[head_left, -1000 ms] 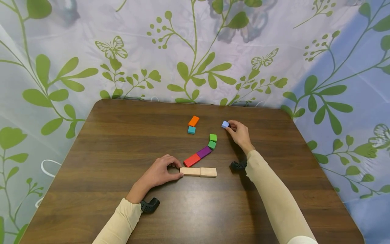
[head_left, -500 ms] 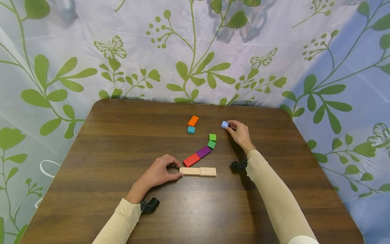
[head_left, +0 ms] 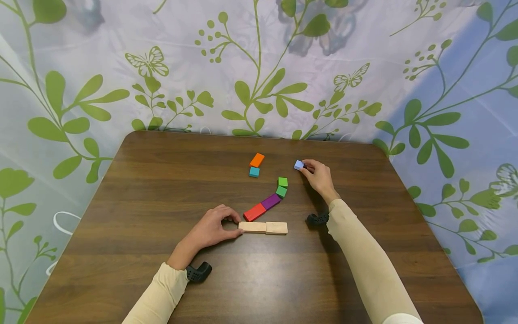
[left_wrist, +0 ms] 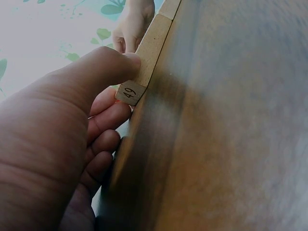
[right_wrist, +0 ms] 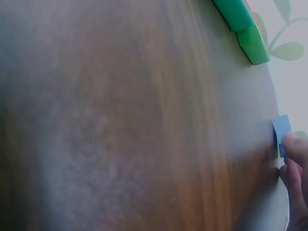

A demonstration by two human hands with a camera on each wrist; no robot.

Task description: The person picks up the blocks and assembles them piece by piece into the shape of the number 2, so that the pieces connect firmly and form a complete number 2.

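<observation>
My left hand (head_left: 210, 227) pinches the left end of a plain wooden block (head_left: 253, 227), thumb on the near side and index finger on the far side. In the left wrist view, that block's end face (left_wrist: 130, 92) bears the number 49. A second wooden block (head_left: 277, 228) lies end to end with it on the right. Farther back, my right hand (head_left: 319, 177) holds a small light blue block (head_left: 298, 165) between thumb and fingers; the same blue block (right_wrist: 282, 127) shows at the right edge of the right wrist view.
A red block (head_left: 254, 212), a purple block (head_left: 270, 201), a green block (head_left: 281, 192) and a lighter green block (head_left: 283, 182) form a bent row. Behind them, an orange block (head_left: 256, 160) adjoins a teal block (head_left: 254, 172). All lie on a brown wooden table (head_left: 162, 180).
</observation>
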